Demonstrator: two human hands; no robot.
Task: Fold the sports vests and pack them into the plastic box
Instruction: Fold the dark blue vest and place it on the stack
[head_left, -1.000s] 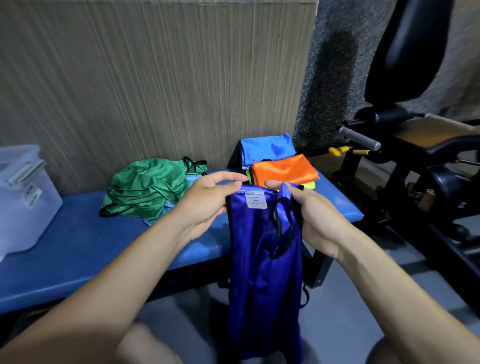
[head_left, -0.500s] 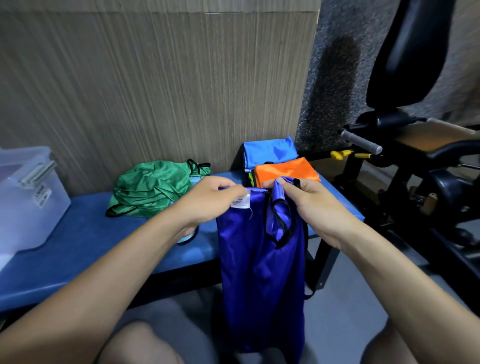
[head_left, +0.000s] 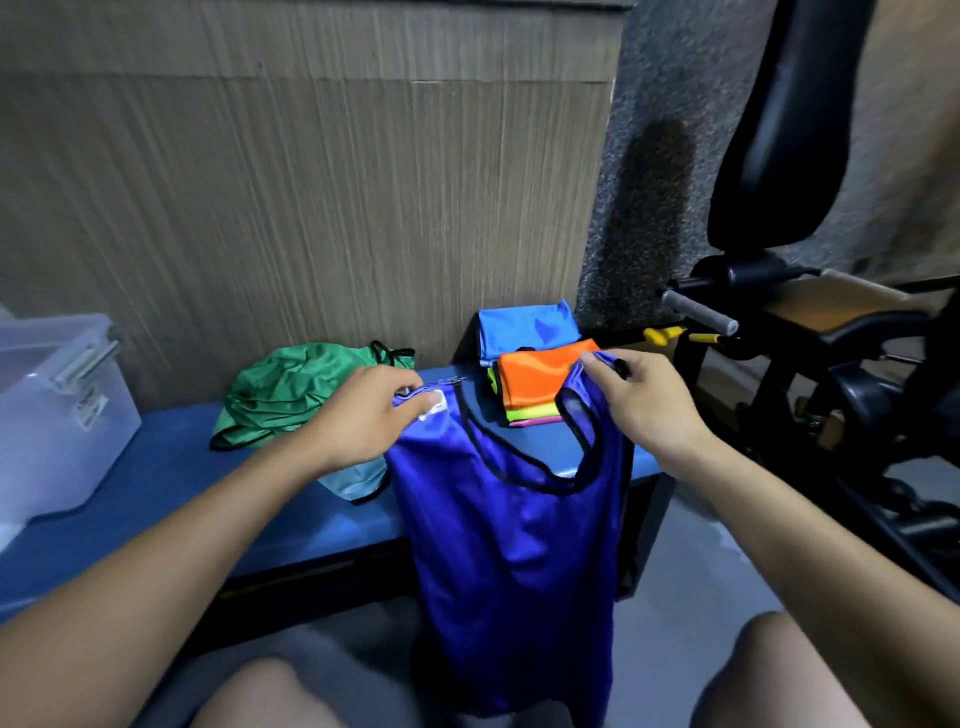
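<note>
A dark blue vest (head_left: 511, 561) with black trim hangs spread in front of the blue bench (head_left: 156, 483). My left hand (head_left: 363, 410) pinches its left shoulder strap by the white label. Its right strap is pinched by my right hand (head_left: 639, 400). A crumpled green vest (head_left: 296, 389) lies on the bench behind my left hand, and a pale blue vest (head_left: 353, 480) shows under my left wrist. A folded stack topped by an orange vest (head_left: 535, 379) sits at the bench's right end, with a folded light blue vest (head_left: 527, 327) behind it. The clear plastic box (head_left: 57, 415) stands at the left.
A wood-grain wall runs close behind the bench. Black gym equipment (head_left: 810, 374) with a padded backrest and a grey handle crowds the right side. My knees show at the bottom edge, over a grey floor.
My hands have pulled apart, spreading the dark blue vest from a narrow bunch into its full width with the neckline open. The view has shifted slightly downward.
</note>
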